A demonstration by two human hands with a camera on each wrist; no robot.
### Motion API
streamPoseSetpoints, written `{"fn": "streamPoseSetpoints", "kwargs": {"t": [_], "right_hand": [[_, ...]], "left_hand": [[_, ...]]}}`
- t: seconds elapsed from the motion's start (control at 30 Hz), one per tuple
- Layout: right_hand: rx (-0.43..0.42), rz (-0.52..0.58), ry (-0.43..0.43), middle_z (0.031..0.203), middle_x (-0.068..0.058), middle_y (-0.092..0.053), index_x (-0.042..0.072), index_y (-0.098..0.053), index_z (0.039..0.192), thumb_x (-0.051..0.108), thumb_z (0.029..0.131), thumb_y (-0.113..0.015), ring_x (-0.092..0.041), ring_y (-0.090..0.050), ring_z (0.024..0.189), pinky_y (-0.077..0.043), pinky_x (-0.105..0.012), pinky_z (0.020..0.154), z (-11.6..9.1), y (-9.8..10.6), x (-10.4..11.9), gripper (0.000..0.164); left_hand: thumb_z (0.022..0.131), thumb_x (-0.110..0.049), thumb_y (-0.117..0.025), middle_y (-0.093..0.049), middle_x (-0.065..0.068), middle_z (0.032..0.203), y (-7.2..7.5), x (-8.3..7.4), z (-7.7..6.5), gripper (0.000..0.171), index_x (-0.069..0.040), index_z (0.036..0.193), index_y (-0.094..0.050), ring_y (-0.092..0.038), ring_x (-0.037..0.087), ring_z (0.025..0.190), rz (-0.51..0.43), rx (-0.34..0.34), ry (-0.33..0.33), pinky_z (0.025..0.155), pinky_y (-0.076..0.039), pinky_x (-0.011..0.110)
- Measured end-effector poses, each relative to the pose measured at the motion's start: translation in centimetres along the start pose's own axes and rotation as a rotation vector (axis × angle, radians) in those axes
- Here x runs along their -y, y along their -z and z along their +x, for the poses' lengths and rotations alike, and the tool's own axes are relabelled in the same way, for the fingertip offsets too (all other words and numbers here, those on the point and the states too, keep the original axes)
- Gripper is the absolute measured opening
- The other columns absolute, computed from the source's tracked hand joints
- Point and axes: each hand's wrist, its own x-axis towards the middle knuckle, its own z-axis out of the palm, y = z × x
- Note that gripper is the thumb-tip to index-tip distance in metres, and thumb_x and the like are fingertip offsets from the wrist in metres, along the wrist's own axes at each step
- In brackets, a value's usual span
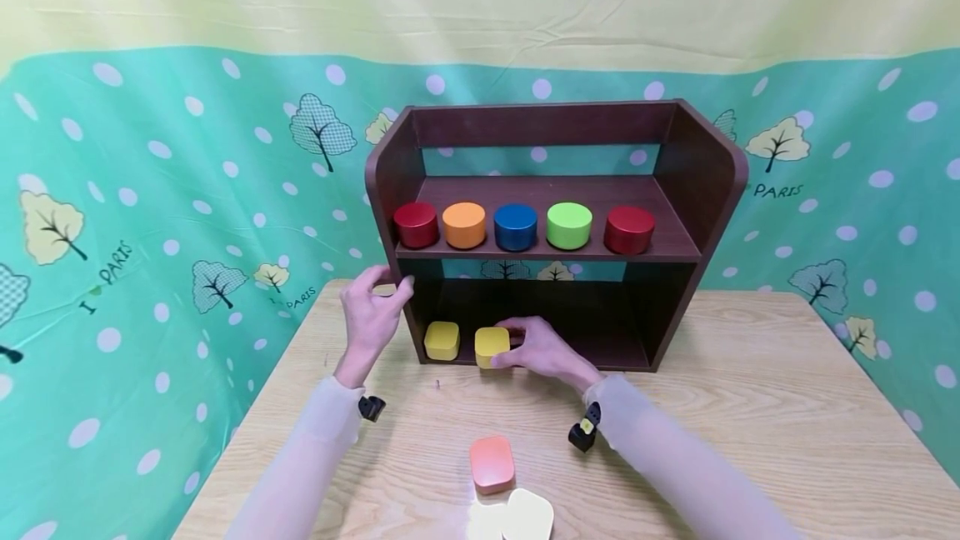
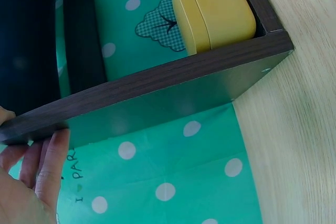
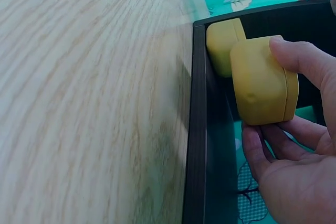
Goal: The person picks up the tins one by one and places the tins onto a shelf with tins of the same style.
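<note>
My right hand (image 1: 546, 348) pinches a yellow rounded-square box (image 3: 262, 82) between thumb and fingers, at the front of the lower shelf of a dark brown two-tier rack (image 1: 547, 252). Left of it, a second yellow box (image 1: 442, 341) sits in the shelf's left corner; the left wrist view shows this yellow box (image 2: 223, 11) against the side panel. My left hand (image 1: 372, 312) grips the front edge of the rack's left panel, with the thumb on the inner side and the fingers (image 2: 51, 163) along the outside.
Several round tins line the upper shelf: a red tin (image 1: 416, 225), an orange tin (image 1: 464, 226), a blue tin (image 1: 515, 227), a green tin (image 1: 568, 226) and another red tin (image 1: 629, 230). Nearer on the wooden table (image 1: 780, 407) lie a pink box (image 1: 492, 464) and a white box (image 1: 529, 515).
</note>
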Motion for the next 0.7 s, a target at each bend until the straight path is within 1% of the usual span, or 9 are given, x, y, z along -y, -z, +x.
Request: {"fn": "streamPoseSetpoints", "kwargs": {"t": [0.17,0.33,0.47,0.57,0.7], "right_hand": [[-0.004,0.011,-0.009,0.124,-0.011,-0.078,0.003,-0.068,0.142,0.022,0.083,-0.094,-0.02,-0.072,0.104,-0.063,-0.035,0.092,0.5,-0.2,-0.5,0.067],[-0.006,0.006,-0.016,0.121,-0.01,-0.078,0.004,-0.068,0.142,0.024,0.082,-0.094,-0.017,-0.071,0.1,-0.061,-0.029,0.086,0.9,-0.3,-0.8,0.068],[-0.01,0.011,-0.028,0.122,-0.009,-0.078,0.005,-0.068,0.143,0.025,0.083,-0.094,-0.017,-0.07,0.1,-0.06,-0.029,0.086,1.0,-0.4,-0.9,0.069],[-0.014,0.02,-0.032,0.122,-0.01,-0.078,0.005,-0.068,0.143,0.023,0.083,-0.094,-0.017,-0.071,0.101,-0.062,-0.031,0.088,1.0,-0.5,-1.1,0.068],[-0.02,0.017,-0.031,0.124,-0.011,-0.078,0.004,-0.067,0.144,0.023,0.083,-0.095,-0.016,-0.071,0.102,-0.063,-0.035,0.093,1.1,-0.8,-1.3,0.07]], "left_hand": [[0.092,-0.008,-0.082,-0.081,0.023,0.098,0.0,0.0,0.0,0.015,0.004,0.099,-0.08,-0.074,0.039,0.094,0.001,0.005,-0.001,0.084,-0.052,0.027],[0.093,-0.01,-0.081,-0.081,0.024,0.1,0.1,0.1,0.1,0.014,0.003,0.099,-0.08,-0.074,0.039,0.095,0.0,0.022,0.007,0.084,-0.05,0.02],[0.093,-0.009,-0.081,-0.081,0.024,0.099,0.0,0.1,0.1,0.014,0.003,0.099,-0.079,-0.074,0.039,0.094,-0.003,0.02,0.006,0.084,-0.053,0.026],[0.092,-0.008,-0.082,-0.081,0.024,0.098,0.0,0.0,0.0,0.013,0.003,0.098,-0.079,-0.074,0.038,0.092,-0.006,0.015,0.005,0.083,-0.055,0.032],[0.092,-0.009,-0.082,-0.08,0.024,0.098,0.1,-0.1,0.1,0.013,0.002,0.098,-0.079,-0.074,0.037,0.091,-0.01,0.022,0.01,0.083,-0.054,0.028]]}}
